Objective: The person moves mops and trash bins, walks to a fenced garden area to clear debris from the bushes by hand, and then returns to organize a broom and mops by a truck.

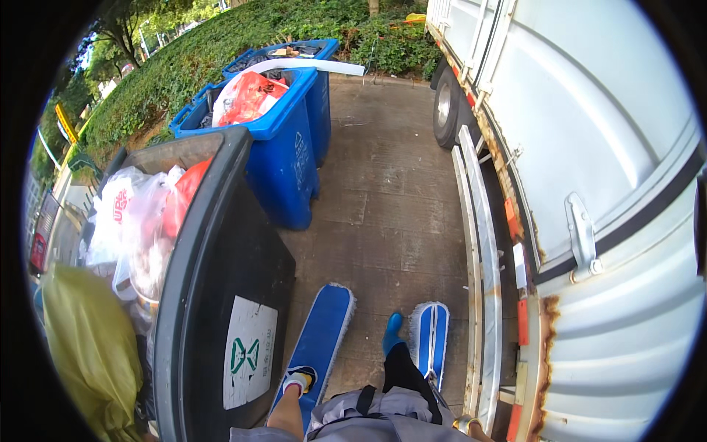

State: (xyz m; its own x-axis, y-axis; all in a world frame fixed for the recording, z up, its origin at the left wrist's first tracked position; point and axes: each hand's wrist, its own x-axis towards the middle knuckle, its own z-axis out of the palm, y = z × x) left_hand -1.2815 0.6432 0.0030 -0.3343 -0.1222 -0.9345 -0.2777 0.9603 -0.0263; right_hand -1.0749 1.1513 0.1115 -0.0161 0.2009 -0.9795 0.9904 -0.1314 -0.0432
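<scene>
My left hand (299,379), in what looks like a white, yellow and black glove, is rounded closed over a long blue dust mop head (324,320) with white fringe. Whatever it grips is hidden beneath it. A second blue dust mop head (429,335), with a pale frame along its middle, lies farther right. A dark, thin rod runs back from it toward the lower edge. Near that rod my right hand (465,423) shows only as a small yellowish-white patch; its fingers cannot be made out. Between the mop heads is my foot in a blue boot (395,333).
A black bin (258,243) full of bagged rubbish stands close on the left. Beyond it are blue bins (283,155), a white strip (324,66) across them. A rusty white truck body (589,184) borders the right, long metal rails (482,280) beside it. Hedges (390,48) lie behind.
</scene>
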